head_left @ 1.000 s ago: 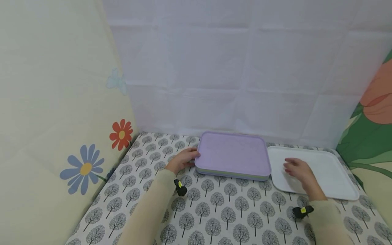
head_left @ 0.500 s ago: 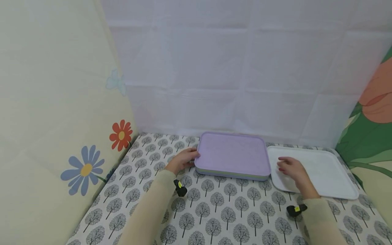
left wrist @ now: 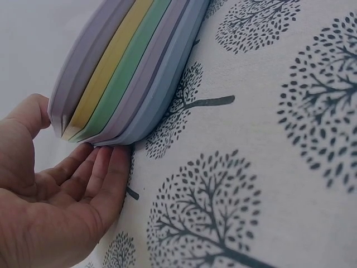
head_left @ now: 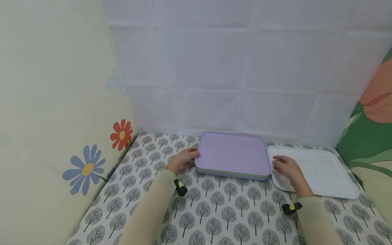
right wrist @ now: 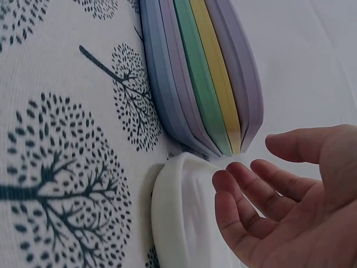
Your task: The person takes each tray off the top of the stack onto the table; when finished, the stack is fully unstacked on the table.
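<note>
A stack of several trays lies on the tablecloth at the middle back, with a purple tray uppermost. In the left wrist view its edges show purple, a yellow tray, a green tray, a pinkish-purple one and a blue tray at the bottom. My left hand holds the stack's left end, thumb at the top tray's rim and fingertips against the lower edges. Over the left part of a white tray, my right hand hovers with loosely bent, empty fingers, close to the stack's right end.
The white tray lies right beside the stack. A tree-print tablecloth covers the table. Behind stands a creased white curtain, with flower-printed panels at the left and right.
My right hand has moved left across the white tray toward the stack's right end. The left hand and the stack have stayed in place.
</note>
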A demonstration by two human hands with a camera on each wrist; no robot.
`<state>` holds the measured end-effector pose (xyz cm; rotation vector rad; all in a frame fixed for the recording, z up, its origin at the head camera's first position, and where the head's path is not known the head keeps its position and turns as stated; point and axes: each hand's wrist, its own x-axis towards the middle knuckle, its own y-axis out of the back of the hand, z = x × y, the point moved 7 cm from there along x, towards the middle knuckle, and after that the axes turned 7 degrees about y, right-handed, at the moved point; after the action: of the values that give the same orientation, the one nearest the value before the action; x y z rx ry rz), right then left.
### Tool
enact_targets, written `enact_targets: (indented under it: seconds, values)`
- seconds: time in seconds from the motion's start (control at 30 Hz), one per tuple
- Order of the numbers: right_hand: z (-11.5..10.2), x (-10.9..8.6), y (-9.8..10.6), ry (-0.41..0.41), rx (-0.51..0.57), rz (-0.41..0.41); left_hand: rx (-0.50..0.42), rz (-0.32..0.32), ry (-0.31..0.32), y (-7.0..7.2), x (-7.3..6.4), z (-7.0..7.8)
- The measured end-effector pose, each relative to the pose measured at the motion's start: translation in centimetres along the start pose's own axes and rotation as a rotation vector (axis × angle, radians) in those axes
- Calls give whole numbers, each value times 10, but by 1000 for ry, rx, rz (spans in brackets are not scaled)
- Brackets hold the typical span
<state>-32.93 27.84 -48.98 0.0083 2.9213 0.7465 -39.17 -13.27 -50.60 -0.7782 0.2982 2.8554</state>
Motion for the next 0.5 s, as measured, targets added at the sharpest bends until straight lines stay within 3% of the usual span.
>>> enact_targets:
  seconds: [0.5]
  values:
    - [-7, 4, -14, -44, -5, 12, 26, 14, -3, 1, 0, 1]
